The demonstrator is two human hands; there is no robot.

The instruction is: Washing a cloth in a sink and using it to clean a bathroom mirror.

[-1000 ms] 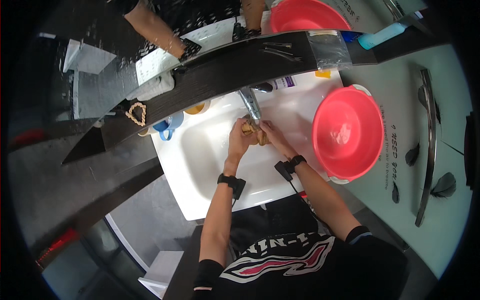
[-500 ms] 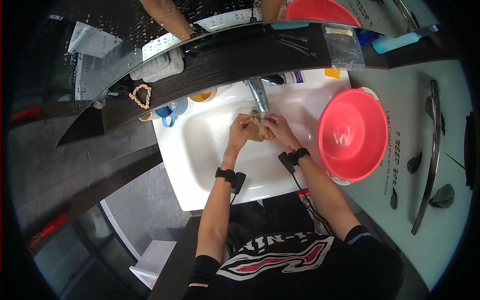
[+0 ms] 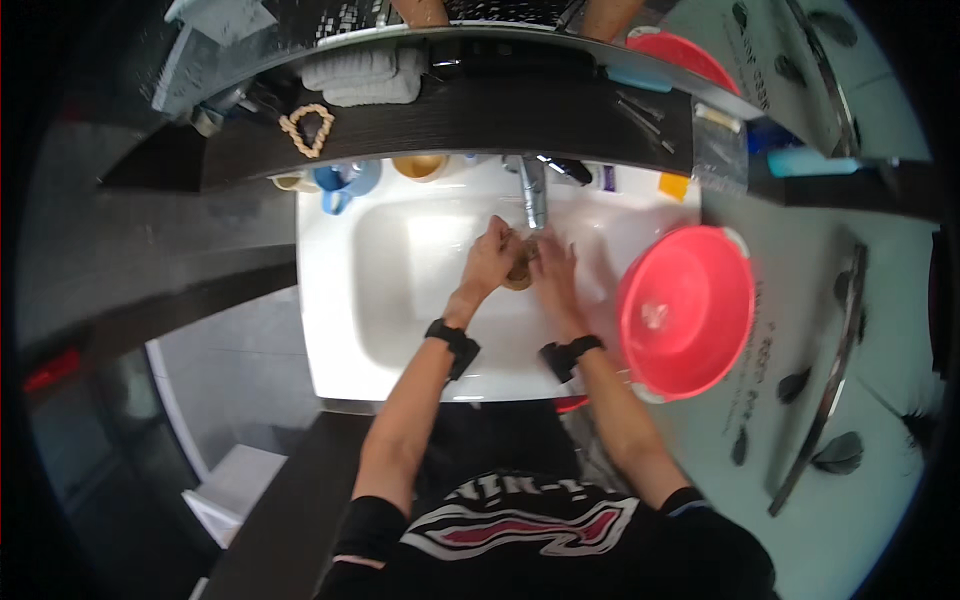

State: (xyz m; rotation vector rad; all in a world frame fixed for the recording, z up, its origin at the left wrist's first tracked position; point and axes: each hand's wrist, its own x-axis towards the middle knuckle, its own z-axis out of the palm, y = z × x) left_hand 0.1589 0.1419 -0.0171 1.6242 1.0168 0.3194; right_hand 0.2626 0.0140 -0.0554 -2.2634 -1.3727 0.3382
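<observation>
brown item (image 3: 518, 276): partly hidden, kind unclear; right hand (image 3: 553, 265): blurred; shirt (image 3: 480, 575): cut by lower edge

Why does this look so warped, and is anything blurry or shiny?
Head view: the fisheye lens bows the dark shelf; the right hand and the brownish thing beside it look blurred, probably from motion; in that same view, a glare spot shows in the pink basin.

Bathroom: white washbasin (image 3: 395, 290), chrome tap (image 3: 535, 192), mirror (image 3: 520, 12), towel (image 3: 375, 92) on shelf (image 3: 470, 120).
</observation>
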